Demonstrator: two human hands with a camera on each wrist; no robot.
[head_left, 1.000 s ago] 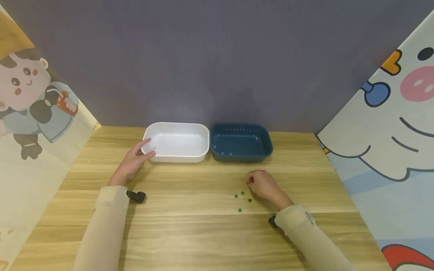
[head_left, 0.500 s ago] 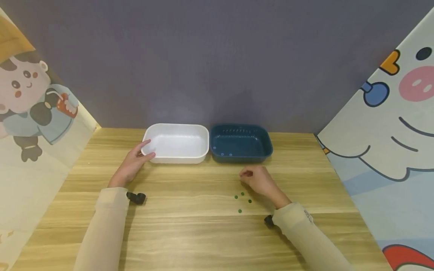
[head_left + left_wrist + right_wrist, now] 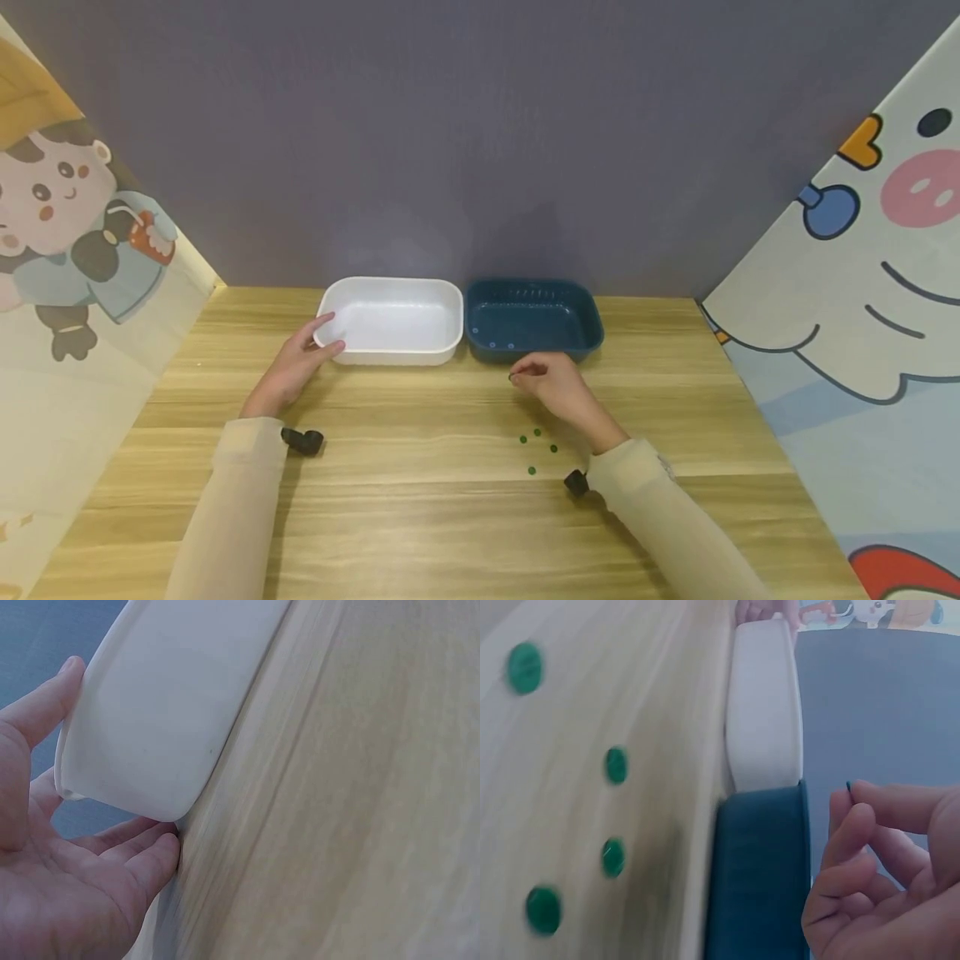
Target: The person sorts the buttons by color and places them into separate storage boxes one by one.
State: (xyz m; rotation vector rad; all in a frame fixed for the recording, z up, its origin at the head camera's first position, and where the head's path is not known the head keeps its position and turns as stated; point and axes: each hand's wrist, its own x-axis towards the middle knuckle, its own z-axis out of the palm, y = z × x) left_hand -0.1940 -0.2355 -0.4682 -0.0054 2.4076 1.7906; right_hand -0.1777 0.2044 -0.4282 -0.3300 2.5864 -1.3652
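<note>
Right hand has moved toward the blue basin, fingers pinched on a thin green disc that a slack grip could drop short, left hand spread against the white basin

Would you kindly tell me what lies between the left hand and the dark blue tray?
The white tray lies between the left hand and the dark blue tray, as the head and right wrist views show.

Both forearms angled forward and inward; left hand spread, thumb apart, lower fingers seemingly slightly bent, half-hidden from above; right hand pinched at fingertips, the rest curled.
</note>
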